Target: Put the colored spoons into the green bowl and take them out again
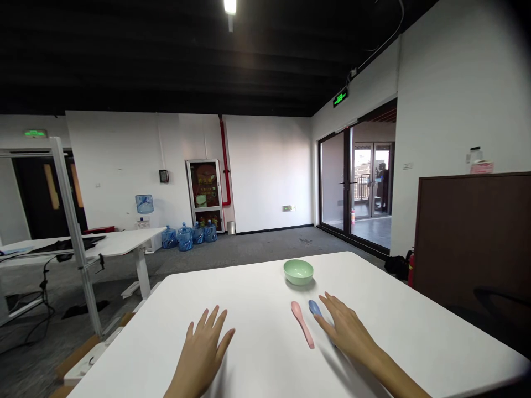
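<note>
Blue water jugs [185, 238] beside cabinet [204, 194]

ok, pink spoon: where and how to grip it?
Probably mid-handle on the pink spoon, pinched across its width from above, slightly left. It lies on the table, slim handle toward the person; the blue spoon and right hand crowd its right side.

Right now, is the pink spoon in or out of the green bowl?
Out: the pink spoon lies on the white table, its whole length visible, apart from the green bowl.
</note>
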`<state>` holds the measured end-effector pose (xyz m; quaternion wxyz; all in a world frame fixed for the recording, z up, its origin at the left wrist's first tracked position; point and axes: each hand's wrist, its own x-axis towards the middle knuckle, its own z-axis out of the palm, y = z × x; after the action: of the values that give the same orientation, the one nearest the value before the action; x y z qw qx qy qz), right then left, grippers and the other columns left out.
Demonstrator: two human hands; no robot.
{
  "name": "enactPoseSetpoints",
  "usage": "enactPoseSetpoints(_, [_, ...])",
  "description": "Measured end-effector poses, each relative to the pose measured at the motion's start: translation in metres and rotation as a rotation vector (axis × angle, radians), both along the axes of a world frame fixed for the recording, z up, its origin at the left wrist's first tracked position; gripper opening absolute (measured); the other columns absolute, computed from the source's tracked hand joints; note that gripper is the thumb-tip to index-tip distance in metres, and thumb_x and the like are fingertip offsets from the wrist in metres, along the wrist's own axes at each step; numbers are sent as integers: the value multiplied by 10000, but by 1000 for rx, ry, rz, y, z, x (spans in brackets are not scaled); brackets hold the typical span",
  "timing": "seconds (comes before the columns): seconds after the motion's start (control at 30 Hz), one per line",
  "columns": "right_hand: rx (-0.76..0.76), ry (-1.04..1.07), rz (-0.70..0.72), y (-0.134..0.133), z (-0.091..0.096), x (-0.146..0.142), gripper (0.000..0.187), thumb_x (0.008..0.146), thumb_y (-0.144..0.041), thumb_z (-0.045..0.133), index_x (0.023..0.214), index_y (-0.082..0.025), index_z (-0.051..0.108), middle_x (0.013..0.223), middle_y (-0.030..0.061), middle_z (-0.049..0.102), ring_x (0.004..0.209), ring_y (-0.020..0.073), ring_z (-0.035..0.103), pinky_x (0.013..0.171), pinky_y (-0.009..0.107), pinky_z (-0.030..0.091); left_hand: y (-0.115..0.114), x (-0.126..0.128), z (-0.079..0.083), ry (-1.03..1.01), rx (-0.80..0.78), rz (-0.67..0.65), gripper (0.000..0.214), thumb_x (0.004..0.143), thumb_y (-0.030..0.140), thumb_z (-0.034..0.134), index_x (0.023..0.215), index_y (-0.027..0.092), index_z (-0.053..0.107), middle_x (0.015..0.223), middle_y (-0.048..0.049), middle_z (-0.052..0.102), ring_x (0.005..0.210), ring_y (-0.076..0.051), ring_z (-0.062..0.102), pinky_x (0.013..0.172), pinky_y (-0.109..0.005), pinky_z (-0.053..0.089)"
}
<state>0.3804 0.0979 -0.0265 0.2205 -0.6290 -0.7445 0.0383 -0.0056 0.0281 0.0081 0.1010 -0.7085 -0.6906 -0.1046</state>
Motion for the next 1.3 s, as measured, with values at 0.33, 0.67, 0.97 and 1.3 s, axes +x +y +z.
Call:
enactPoseSetpoints(0.33, [5, 19, 7, 0, 0, 1, 701, 1001, -598, 390, 1540, -175, 539, 1665, 149, 413, 1563, 326, 351, 1228, 496, 342, -1, 3, 2, -13, -7, -1, 585, 1034, 504, 352, 1535, 251, 515, 1655, -101, 467, 1553, -370, 371, 1227, -630, 365])
enactPoseSetpoints(0.67, [12, 16, 1, 2, -1, 2, 702, 1000, -601, 393, 1535, -172, 542, 1652, 154, 437, 1556, 328, 364, 1229, 492, 348, 0, 2, -1, -41, 9, -11, 582, 1027, 511, 364, 1529, 265, 522, 1647, -102, 480, 1550, -363, 382, 1227, -631, 364])
enactPoseSetpoints(0.97, [-24, 1, 4, 6, 8, -5, 672, 1019, -540, 367, 1530, -135, 530, 1627, 162, 475, 1532, 333, 390, 1220, 486, 334, 1, 5, 1, -35, 4, -9, 581, 1028, 501, 352, 1528, 260, 522, 1650, -94, 476, 1549, -361, 383, 1223, -627, 372])
enactPoseSetpoints(1.3, [-11, -75, -11, 19, 26, -42, 433, 1041, -402, 359, 1037, -156, 716, 1063, 151, 763, 1001, 282, 711, 853, 340, 455, 1, 5, 1, -40, 13, -22, 580, 1028, 501, 351, 1529, 263, 523, 1648, -87, 479, 1548, -360, 385, 1227, -627, 370])
